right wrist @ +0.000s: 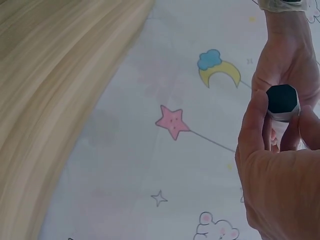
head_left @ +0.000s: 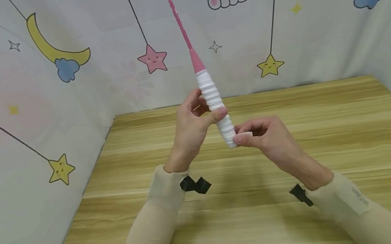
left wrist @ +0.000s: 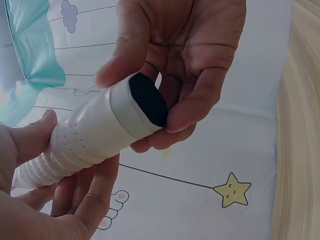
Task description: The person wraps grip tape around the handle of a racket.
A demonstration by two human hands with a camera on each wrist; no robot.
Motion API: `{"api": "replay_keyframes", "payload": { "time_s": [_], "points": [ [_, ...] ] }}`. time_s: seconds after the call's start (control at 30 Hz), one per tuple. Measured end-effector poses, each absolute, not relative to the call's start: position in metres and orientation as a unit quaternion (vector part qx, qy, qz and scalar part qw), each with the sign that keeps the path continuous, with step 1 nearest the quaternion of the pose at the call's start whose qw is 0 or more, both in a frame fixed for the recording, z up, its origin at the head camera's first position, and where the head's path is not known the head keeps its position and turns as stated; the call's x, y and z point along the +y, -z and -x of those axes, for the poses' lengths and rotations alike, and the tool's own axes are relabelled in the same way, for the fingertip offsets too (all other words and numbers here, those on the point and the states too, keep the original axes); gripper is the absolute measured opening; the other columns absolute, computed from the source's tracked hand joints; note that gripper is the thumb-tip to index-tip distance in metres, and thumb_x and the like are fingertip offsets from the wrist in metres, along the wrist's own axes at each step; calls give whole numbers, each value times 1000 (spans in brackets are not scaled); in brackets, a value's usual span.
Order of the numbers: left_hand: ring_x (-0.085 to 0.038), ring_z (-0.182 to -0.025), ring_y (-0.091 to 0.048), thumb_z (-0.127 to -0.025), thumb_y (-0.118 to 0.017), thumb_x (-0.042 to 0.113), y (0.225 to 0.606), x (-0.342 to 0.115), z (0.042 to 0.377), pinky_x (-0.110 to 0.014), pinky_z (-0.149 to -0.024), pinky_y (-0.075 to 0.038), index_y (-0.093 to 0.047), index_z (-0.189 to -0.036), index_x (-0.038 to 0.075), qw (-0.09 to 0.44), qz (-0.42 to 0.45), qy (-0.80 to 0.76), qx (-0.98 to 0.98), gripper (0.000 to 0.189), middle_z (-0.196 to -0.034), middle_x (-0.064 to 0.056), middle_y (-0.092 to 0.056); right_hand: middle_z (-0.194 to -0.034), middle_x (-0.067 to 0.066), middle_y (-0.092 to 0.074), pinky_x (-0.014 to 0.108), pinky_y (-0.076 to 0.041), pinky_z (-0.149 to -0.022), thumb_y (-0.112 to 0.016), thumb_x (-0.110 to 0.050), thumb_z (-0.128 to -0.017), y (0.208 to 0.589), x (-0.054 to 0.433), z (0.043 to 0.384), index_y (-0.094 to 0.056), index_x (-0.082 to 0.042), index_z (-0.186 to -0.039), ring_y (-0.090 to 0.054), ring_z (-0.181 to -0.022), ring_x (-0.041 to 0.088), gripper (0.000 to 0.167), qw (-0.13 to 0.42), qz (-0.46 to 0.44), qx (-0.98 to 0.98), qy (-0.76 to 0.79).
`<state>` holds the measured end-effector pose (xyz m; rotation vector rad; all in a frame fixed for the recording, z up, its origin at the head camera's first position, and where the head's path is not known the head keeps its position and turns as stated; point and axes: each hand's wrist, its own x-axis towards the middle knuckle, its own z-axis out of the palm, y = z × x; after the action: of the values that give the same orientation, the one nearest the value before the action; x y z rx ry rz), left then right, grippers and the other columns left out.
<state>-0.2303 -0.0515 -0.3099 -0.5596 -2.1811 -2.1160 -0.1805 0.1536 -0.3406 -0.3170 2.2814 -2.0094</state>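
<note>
A racket with a pink shaft [head_left: 178, 18] and a white, ridged, wrapped handle [head_left: 210, 90] is held up slantwise above the table. My left hand [head_left: 190, 127] grips the handle about its middle, thumb across the front. At the butt end, my right hand [head_left: 273, 140] pinches a short white strip of tape [head_left: 248, 134] that sticks out sideways from the handle. In the left wrist view, a smooth white band [left wrist: 125, 110] circles the handle beside the dark butt face [left wrist: 149, 100]. The right wrist view shows the butt cap [right wrist: 283, 101] end-on between the fingers. The racket's head is out of view.
A wood-grain table [head_left: 150, 228] lies below both hands. Behind it and at its sides hangs a white cloth [head_left: 123, 86] printed with stars, moons and a bear. Small black cameras [head_left: 194, 184] are strapped to the wrists over beige sleeves.
</note>
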Motion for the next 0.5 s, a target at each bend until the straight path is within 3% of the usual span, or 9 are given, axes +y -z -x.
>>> {"api": "replay_keyframes", "payload": {
  "time_s": [0.5],
  "points": [
    [-16,-101,-65,-99,-72,-8,311,-59,235,-26,-86,-60,-55,-157,1,-3,217,715,-665,61,-116,-4,-63,-109,-8,-83,31,-64,-93,-84,-13,-97,346,156,184,-81,-9,-97,-77,-103,15,5,47,126,726,674]
  ]
}}
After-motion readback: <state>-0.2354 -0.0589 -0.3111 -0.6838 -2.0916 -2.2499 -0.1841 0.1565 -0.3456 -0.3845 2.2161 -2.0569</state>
